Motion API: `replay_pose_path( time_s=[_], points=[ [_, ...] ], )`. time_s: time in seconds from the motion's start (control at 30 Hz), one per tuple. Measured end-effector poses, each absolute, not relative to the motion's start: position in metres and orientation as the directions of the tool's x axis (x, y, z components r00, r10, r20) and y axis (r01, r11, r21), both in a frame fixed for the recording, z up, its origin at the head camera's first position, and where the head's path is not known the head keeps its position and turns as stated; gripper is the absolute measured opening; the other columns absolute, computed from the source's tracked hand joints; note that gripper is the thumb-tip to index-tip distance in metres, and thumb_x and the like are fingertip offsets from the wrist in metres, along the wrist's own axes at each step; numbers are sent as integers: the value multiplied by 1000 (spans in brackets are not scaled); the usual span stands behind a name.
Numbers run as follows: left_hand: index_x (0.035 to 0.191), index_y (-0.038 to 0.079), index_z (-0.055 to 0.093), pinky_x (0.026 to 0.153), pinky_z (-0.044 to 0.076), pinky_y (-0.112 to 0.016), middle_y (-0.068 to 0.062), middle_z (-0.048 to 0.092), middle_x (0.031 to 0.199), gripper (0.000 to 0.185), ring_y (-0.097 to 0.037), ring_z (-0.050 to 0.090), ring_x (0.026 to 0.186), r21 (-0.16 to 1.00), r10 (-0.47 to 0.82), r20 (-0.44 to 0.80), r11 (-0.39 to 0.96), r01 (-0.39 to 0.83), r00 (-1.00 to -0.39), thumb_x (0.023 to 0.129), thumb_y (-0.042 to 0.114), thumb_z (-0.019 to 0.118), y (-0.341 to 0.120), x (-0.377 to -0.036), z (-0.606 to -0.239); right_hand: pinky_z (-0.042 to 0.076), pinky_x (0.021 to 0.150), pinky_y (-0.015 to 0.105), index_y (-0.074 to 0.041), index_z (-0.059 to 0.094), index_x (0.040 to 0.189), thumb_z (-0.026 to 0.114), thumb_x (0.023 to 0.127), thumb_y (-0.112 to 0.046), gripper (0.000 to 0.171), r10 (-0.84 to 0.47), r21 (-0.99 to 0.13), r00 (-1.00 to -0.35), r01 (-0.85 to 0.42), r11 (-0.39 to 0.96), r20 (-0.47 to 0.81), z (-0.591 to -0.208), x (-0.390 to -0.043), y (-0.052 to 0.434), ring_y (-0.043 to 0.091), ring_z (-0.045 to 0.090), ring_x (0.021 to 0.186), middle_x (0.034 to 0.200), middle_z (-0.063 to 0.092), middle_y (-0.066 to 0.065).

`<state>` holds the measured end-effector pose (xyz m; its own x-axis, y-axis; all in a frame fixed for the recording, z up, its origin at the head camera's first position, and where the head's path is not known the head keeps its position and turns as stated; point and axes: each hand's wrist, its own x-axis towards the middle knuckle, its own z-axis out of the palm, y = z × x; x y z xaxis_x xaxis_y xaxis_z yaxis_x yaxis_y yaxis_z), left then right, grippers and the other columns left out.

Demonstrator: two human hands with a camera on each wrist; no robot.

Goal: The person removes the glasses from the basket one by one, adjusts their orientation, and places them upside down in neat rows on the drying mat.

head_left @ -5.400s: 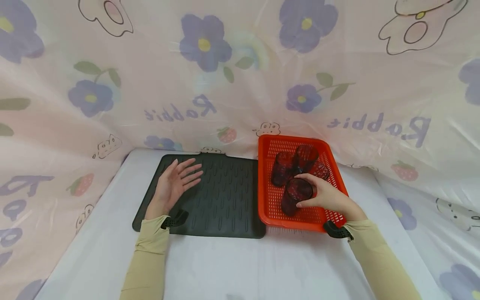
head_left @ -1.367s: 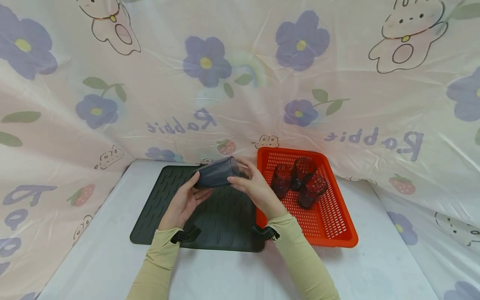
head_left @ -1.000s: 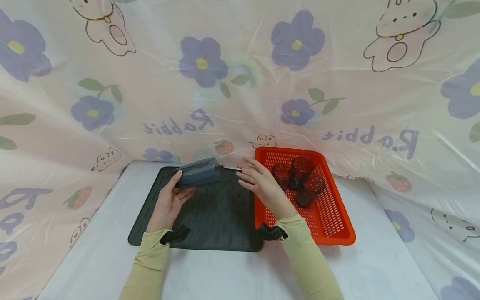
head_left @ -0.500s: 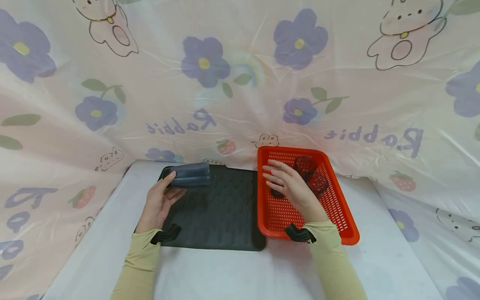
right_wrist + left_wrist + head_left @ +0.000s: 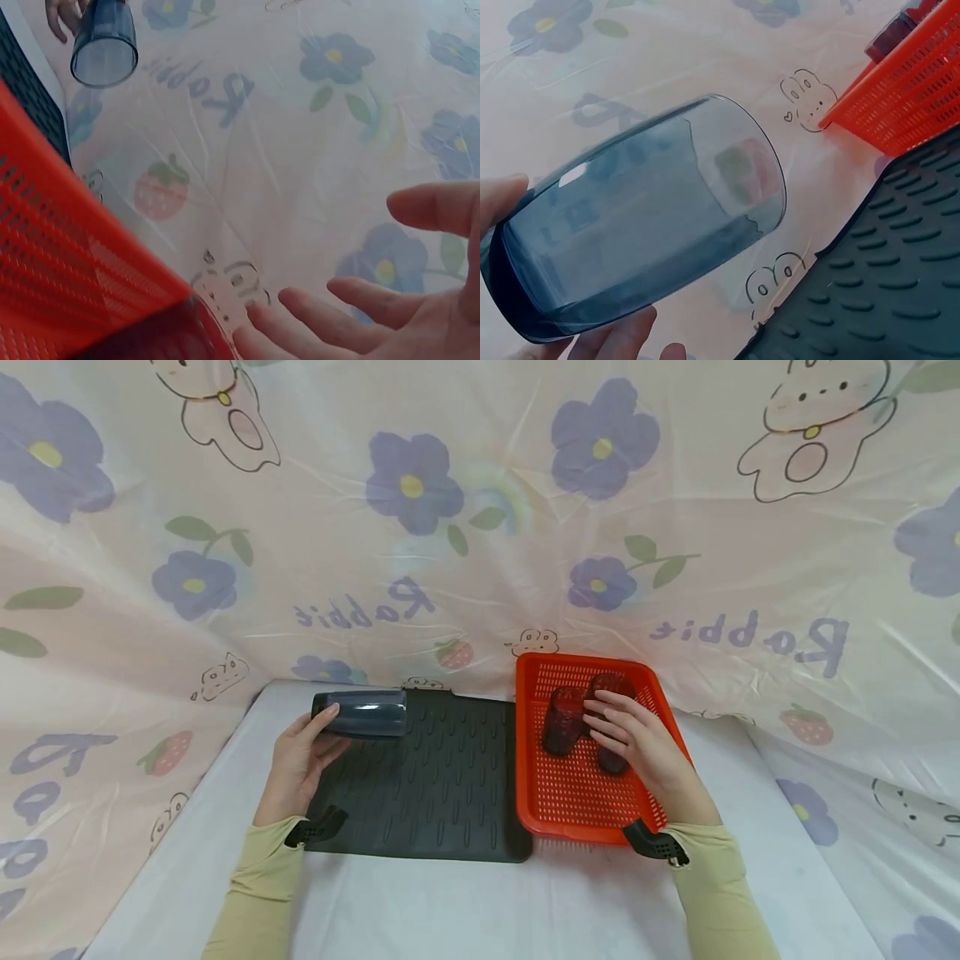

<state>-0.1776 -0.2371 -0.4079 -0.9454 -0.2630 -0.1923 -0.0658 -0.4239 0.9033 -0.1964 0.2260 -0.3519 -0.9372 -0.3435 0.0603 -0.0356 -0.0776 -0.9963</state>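
My left hand (image 5: 296,764) holds a smoky blue-grey tumbler (image 5: 362,713) on its side above the far left corner of the black ridged mat (image 5: 435,777). In the left wrist view the tumbler (image 5: 641,217) lies across my fingers with its mouth to the right. My right hand (image 5: 637,743) hovers with straight fingers over the orange basket (image 5: 558,814), above the dark tumblers (image 5: 562,720) inside it. The right wrist view shows the spread fingers (image 5: 360,311) holding nothing, and the blue-grey tumbler (image 5: 103,43) far off.
A flowered plastic sheet (image 5: 480,527) closes off the back and both sides. The mat and basket lie side by side on a white table (image 5: 465,902). One dark tumbler is partly hidden under my right hand.
The tumbler passed from my right hand to my left, which carried it left to the mat's far corner. My right hand went back over the basket.
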Motion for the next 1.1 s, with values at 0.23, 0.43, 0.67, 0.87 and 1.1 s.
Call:
replay_pose_path(
  time_s=[0.23,0.43,0.67,0.87,1.1],
  points=[
    [117,9,57,92,50,-39,3,70,90,47,-12,68,86,939,-321,-176,-339,-60,-931,80,26,80,-241,-178,-407,45,98,28,-2,37,140,42,104,-18,40,-328,-991,-936,-112,-76,131,-351,-193,250,13,57,114,129,53,4],
    [121,9,58,78,56,-33,0,69,91,51,-11,69,78,948,-396,-159,-317,-28,-905,77,18,83,-244,-180,-409,46,95,22,-7,44,133,44,103,-16,31,-253,-987,-955,-142,-78,157,-348,-192,265,7,58,110,121,58,-4],
    [135,8,51,78,56,-27,-1,61,103,69,-8,66,85,970,-402,-132,-240,-35,-906,75,16,84,-247,-180,-407,44,93,16,-7,49,130,51,101,-23,33,-125,-986,-981,-155,57,147,-347,-194,274,9,48,116,124,53,-3],
    [132,9,55,72,56,-22,-2,58,97,68,-8,63,78,987,-450,-97,-156,-29,-888,72,15,86,-249,-179,-406,42,95,20,-14,52,129,52,100,-31,33,-48,-977,-992,-125,170,118,-347,-199,279,20,40,125,120,54,-11],
    [133,11,56,63,53,-17,-2,55,99,72,-7,59,70,997,-488,-55,-78,-19,-871,69,17,88,-256,-182,-407,40,99,24,-14,49,133,50,101,-33,37,-47,-955,-995,-102,278,92,-347,-201,286,13,42,122,117,51,-18]
  ],
)
